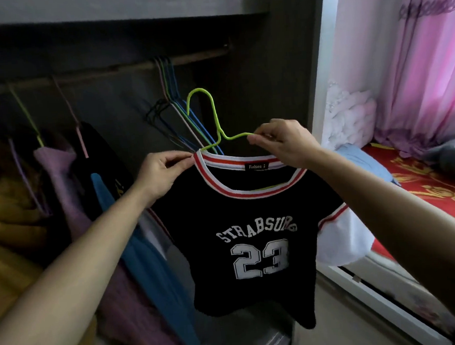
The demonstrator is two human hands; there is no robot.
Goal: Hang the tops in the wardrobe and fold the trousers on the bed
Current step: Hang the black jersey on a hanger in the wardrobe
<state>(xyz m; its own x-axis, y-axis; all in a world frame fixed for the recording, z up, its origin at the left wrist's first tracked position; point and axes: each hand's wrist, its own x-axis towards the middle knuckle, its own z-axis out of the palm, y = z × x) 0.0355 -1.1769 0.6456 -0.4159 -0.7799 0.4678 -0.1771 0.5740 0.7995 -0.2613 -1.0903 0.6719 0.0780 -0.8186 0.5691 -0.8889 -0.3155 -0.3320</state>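
The top (245,224) hangs between the two hands, in front of the open wardrobe. It is a black knit jersey with a ribbed red-and-white collar (249,193) and white printed lettering.

Grip state: the left hand (162,173) pinches the collar edge between thumb and fingertips. The right hand (285,142) pinches the right shoulder wire of the hanger (199,89), a thin lime-green coated wire.

Hanger position: the left shoulder wire runs down inside the collar. The right one lies bare above the collar, at the right-hand pinch. The hanger appears only partly seated.

Key relation: the hanger's long axis runs hand to hand, roughly level. Its hook rises between the two grips, nearer the right hand. The rail (124,70) lies above and beyond both grips, slanting up to the right. A bunch of spare hangers (175,106) hangs from it directly behind the hook.

Judgement: the collar must be drawn over the bare wire first. The lift to the rail is then up and away, and the right hand is better placed to guide it.

The bed (435,186) lies well right of the right hand.
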